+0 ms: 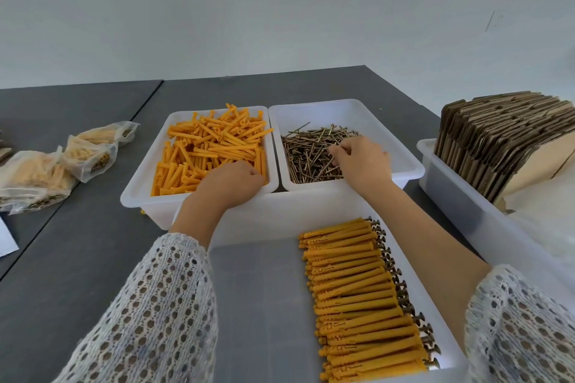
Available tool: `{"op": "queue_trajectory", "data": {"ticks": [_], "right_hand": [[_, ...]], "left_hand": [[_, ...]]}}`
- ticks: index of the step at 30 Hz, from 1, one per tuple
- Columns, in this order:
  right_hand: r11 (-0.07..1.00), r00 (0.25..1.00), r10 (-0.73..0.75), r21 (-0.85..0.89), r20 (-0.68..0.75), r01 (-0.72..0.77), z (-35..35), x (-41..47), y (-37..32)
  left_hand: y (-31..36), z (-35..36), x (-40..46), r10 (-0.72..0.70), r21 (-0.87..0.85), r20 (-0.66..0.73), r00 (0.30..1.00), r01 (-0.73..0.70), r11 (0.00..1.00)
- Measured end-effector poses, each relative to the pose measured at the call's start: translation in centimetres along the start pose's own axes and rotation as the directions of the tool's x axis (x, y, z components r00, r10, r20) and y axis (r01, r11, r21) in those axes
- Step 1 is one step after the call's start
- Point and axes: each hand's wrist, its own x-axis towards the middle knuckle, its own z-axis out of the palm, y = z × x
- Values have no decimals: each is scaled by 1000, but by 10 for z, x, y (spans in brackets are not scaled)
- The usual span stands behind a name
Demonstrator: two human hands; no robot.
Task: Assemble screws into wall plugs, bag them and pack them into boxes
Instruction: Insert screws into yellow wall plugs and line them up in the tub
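Left hand (231,179): reaches forward, palm down, into the near right corner of the tray of orange wall plugs (214,149). Fingers curled down among the plugs; whether they pinch one cannot be told, as the fingertips are hidden.

Right hand (361,158): reaches forward, palm down, over the tray of screws (311,154). Fingers bent and drawn together, tips touching the screw heap; a screw seems to lie at the fingertips, but a firm pinch cannot be confirmed.

Both forearms cross over the far rim of the near tray (258,289). White open-knit sleeves (161,305) cover the arms to mid-forearm.

Counts:
- White trays on the grey bench (77,258): four. Plug tray and screw tray side by side, touching; near tray just in front of them; fourth tray (451,196) at right.
- Loose plugs: a heap, too many to count.
- Loose screws: a heap, too many to count.
- Assembled plugs with screws (361,295): one ordered row along the right side of the near tray, screw heads to the right, roughly thirty and more; left half of that tray bare.
- Filled clear bags (90,157): three visible, on the bench at left, well apart from the trays.
- Flat cardboard boxes (497,137): one stack standing on edge in the right tray, not countable.
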Motion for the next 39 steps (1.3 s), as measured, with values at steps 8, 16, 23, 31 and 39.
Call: {"op": "queue_trajectory", "data": {"ticks": [8,16,23,31,39], "right_hand": [[846,988,133,527,-74,-74,-15,-3,-7],[-139,903,132,909,410,-392,-23,-2,-15],[102,896,-129,905,424,-414,-13,-6,-26],[480,963,-51,852,265,-209,-9,-14,-35],[559,954,-44,799,297,-223,-11,-19,-40]], "left_hand": [[-3,1,-2,32,-161,-103,994,-48,986],[9,7,-4,224,-119,-552,803,-341,933],[36,10,-15,345,-56,-600,722,-467,882],[45,14,-18,311,-75,-614,726,-446,892],[49,20,-17,273,-139,-660,700,-470,872]]}}
